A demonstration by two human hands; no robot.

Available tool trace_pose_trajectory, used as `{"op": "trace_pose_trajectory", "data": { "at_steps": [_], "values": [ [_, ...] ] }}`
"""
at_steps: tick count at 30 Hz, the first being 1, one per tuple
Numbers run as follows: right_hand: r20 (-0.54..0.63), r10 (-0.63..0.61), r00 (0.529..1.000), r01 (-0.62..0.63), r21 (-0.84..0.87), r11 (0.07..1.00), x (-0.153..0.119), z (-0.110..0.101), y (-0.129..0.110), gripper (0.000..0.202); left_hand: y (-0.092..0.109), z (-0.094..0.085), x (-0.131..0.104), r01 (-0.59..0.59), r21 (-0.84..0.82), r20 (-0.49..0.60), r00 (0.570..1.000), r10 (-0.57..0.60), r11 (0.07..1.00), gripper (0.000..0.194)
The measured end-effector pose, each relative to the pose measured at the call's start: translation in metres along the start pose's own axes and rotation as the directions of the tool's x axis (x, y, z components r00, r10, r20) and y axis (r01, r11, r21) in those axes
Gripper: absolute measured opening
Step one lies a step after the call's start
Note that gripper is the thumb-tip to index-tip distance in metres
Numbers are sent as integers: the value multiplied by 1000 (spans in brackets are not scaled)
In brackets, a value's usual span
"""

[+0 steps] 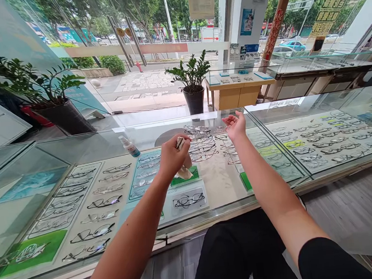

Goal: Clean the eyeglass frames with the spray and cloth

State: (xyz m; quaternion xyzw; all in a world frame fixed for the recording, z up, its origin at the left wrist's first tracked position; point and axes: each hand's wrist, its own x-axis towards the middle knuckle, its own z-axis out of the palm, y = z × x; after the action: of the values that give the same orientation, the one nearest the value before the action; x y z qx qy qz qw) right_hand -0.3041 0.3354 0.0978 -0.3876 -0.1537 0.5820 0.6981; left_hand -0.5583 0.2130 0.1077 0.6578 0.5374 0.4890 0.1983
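Observation:
My left hand (173, 154) is closed around a crumpled beige cloth (184, 172), which hangs below the fingers over the glass display counter (227, 212). My right hand (236, 126) is raised above the far part of the counter, palm turned inward and fingers loosely apart, with nothing visible in it. Between and beyond the hands are several eyeglasses (203, 149); whether the farthest lie on the glass or under it I cannot tell. A small spray bottle (129, 146) with a blue base stands on the counter top, left of my left hand.
Rows of eyeglasses (103, 202) lie inside the case on the left, and more eyeglasses (330, 136) on the right. A potted plant (194, 99) stands behind the counter, with another potted plant (60, 112) at left. Behind them, a glass storefront faces the street.

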Motion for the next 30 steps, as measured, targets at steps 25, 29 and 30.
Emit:
{"op": "trace_pose_trajectory", "data": {
  "at_steps": [25,29,30],
  "values": [
    [56,-70,996,69,13,997,-8,5,-3,32,-6,1,1,-6,0,4,1000,6,1000,24],
    [142,-80,987,77,23,997,-11,7,-5,35,-4,0,1,-6,4,3,1000,6,1000,24],
    [184,-69,980,66,23,998,-13,8,-5,36,-4,0,1,-8,4,3,1000,8,1000,24]
  ]
}}
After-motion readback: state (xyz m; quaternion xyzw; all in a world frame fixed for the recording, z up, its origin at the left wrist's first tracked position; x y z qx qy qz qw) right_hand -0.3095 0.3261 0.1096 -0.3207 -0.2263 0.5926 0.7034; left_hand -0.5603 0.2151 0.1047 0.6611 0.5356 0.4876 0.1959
